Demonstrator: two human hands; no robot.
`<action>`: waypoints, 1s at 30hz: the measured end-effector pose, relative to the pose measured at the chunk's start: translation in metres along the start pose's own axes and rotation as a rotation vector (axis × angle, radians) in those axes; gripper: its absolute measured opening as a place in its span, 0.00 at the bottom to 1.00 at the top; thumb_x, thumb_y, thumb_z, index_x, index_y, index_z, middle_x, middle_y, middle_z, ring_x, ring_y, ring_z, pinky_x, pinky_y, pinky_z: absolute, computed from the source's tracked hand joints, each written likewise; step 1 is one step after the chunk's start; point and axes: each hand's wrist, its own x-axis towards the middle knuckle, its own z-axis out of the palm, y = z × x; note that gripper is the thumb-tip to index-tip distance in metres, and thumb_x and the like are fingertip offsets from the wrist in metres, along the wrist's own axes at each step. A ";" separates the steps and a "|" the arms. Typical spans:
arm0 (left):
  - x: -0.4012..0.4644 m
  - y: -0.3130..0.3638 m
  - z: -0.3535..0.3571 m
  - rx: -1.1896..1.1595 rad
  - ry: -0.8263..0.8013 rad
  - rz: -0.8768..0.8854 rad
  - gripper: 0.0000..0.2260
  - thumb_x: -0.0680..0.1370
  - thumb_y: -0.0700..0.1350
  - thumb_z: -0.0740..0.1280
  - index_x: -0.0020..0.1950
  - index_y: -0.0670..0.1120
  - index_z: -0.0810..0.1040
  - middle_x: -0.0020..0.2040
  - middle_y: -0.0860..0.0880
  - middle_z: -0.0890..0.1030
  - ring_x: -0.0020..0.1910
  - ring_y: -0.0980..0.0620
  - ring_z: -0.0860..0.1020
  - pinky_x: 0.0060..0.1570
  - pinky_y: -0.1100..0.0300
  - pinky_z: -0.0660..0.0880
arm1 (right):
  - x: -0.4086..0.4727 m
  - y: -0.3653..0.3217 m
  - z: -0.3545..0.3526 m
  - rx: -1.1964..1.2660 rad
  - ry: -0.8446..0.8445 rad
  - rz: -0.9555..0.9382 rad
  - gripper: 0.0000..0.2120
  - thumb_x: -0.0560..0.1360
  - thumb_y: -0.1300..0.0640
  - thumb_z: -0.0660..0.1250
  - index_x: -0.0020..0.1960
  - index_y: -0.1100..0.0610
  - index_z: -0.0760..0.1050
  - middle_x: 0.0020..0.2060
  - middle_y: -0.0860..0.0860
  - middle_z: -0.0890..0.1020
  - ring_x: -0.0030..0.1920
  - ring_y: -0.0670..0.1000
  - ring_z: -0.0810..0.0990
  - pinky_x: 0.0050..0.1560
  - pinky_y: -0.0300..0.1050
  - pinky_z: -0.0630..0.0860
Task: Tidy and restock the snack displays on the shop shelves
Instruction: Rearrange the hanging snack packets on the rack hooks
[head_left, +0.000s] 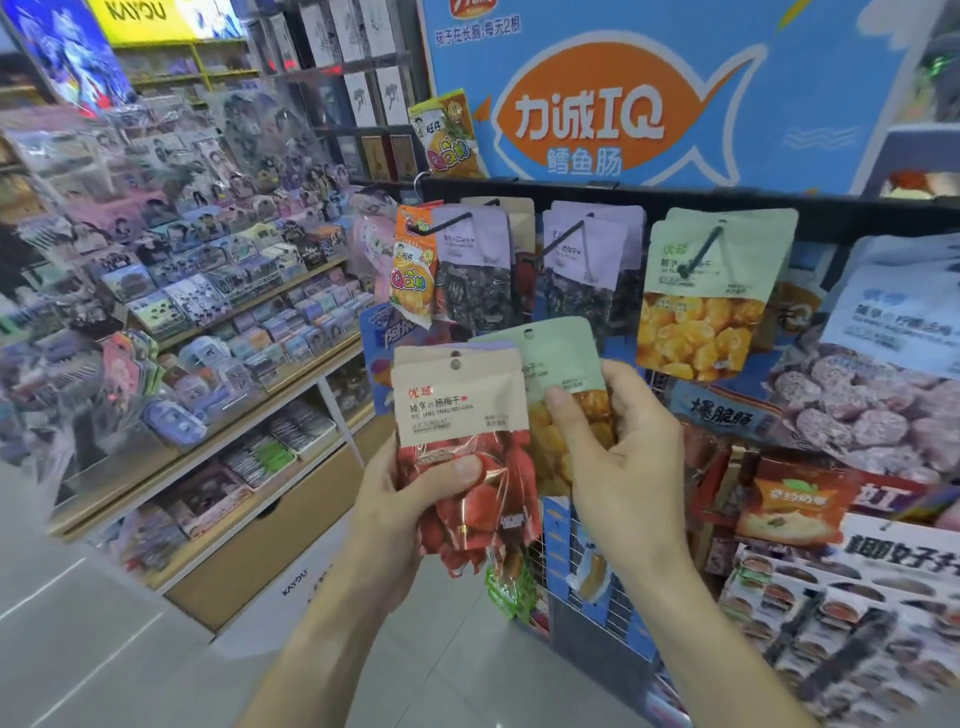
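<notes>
A big blue fish-shaped sign (597, 114) tops the scene. Left of it, a wooden shelf unit (218, 332) carries cards and stickers; a yellow KAYOU sign (140, 18) hangs farther left.

pale tiled floor (93, 649), wooden shelving (291, 499)

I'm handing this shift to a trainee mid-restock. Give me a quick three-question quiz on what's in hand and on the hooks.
1. True or false: the left hand holds beige-topped packets of red dried fruit.
2. The right hand grips which packet? A purple-topped, B green-topped
3. Fill in: matching green-topped packets of yellow fruit hang on a black ____.

Key: 1 true. 2 B, the green-topped packet of yellow fruit. 3 hook.
</notes>
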 end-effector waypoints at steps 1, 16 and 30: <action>0.000 -0.001 0.003 -0.017 0.009 -0.003 0.36 0.62 0.49 0.79 0.67 0.39 0.76 0.59 0.38 0.84 0.55 0.36 0.84 0.49 0.46 0.82 | -0.002 -0.001 -0.004 -0.002 0.022 -0.004 0.08 0.81 0.56 0.68 0.59 0.48 0.79 0.46 0.41 0.86 0.41 0.47 0.84 0.44 0.51 0.82; -0.015 -0.006 0.054 -0.068 0.059 0.007 0.27 0.61 0.48 0.80 0.59 0.46 0.84 0.57 0.39 0.85 0.52 0.40 0.85 0.45 0.49 0.83 | 0.009 -0.035 -0.065 0.110 0.199 -0.015 0.06 0.78 0.50 0.72 0.53 0.50 0.82 0.41 0.42 0.87 0.39 0.44 0.86 0.36 0.45 0.82; -0.020 -0.007 0.067 -0.032 0.159 0.015 0.35 0.56 0.53 0.85 0.61 0.45 0.83 0.59 0.39 0.84 0.54 0.39 0.85 0.45 0.51 0.83 | 0.042 -0.028 -0.073 -0.081 0.286 -0.036 0.10 0.78 0.45 0.71 0.45 0.51 0.82 0.24 0.51 0.79 0.22 0.53 0.74 0.27 0.50 0.75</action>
